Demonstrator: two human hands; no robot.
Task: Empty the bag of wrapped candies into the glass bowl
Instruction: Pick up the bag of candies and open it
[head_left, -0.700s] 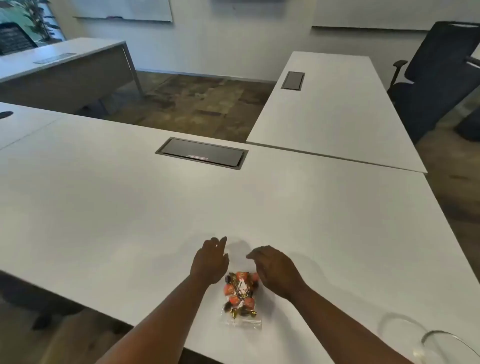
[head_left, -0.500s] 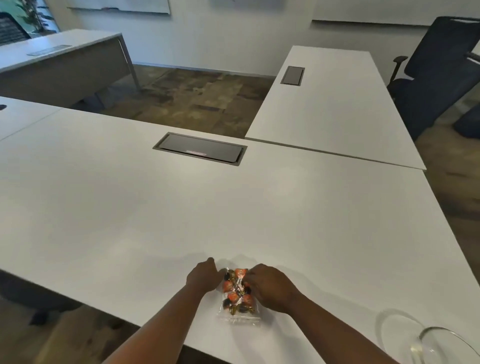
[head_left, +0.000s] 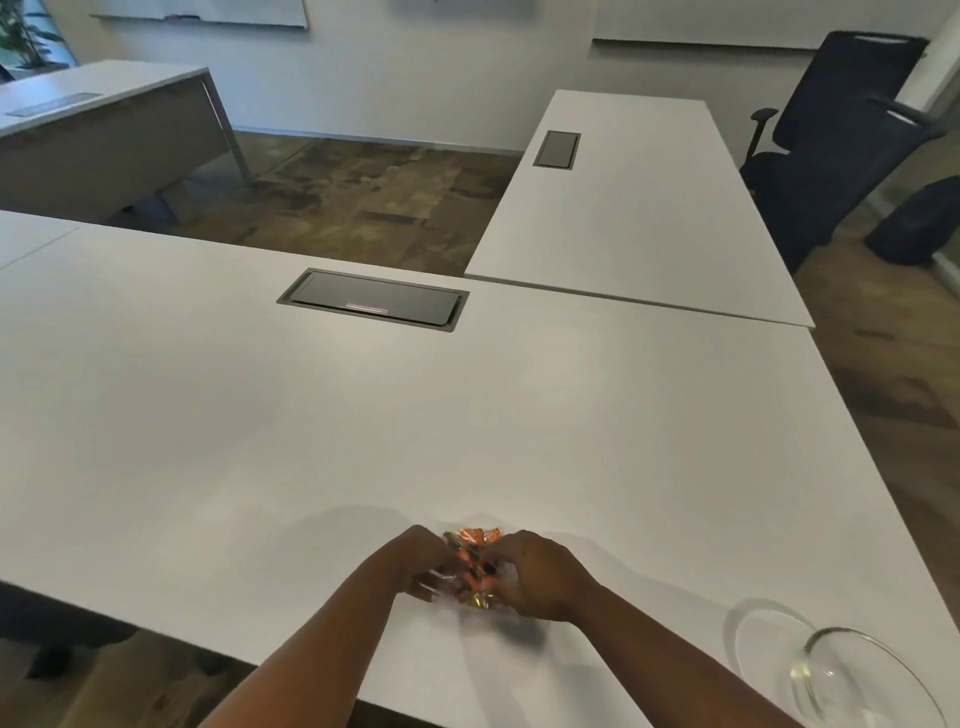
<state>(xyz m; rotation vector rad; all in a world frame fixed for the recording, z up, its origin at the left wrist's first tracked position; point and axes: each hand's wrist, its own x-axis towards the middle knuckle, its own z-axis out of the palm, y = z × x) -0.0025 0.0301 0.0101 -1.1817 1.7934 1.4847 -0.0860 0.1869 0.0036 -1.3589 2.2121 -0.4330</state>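
Item: candy bag (head_left: 475, 569), near front edge of white desk (head_left: 260, 441), gripped w/ both hands. Left hand (head_left: 415, 564) and right hand (head_left: 535, 577) curled shut on its sides. Glass bowl (head_left: 872, 680) at front-right corner, empty. Status: early; bag apparently unopened, emptying left.

Orange, dark candies (head_left: 475, 564); white table (head_left: 363, 441).

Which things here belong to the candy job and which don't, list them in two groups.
Part of the job:
bag of wrapped candies, gripped by the left hand and right hand
glass bowl, empty, at the right

Just lying about:
office chair
cable hatch
side table
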